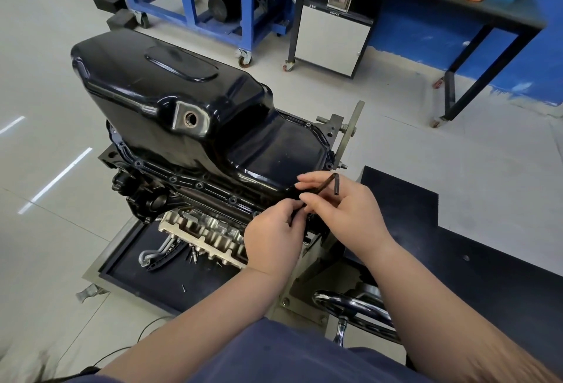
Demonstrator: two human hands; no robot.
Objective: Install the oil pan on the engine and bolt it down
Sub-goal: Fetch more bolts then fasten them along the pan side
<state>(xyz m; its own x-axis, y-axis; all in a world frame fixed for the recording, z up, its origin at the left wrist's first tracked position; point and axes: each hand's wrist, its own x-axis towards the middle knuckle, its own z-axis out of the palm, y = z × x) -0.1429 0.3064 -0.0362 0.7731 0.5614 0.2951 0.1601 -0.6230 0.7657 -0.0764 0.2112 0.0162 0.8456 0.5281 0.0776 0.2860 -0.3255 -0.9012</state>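
the black oil pan (182, 108) sits upside down on the engine (152, 197), its flange flat against the block. bolts (199, 185) stand in the flange holes along the near edge. the drain hole (191, 119) in the pan's side is open, with no plug in it.

below the engine lies a black-lined tray (128, 264). in it are a silver cast part (207, 233), a curved metal piece (158, 253) and a few small loose bolts (193, 256).

both hands meet at the near right corner of the pan. the right hand (344, 209) has its fingers curled and pinches the long arm of a dark hex key (330, 183), whose short arm bends down past the fingertips. the left hand (271, 236), also curled, grips the key's lower end just beside the flange; the tip itself is hidden behind the fingers. a black handwheel (353, 306) shows under the right forearm.
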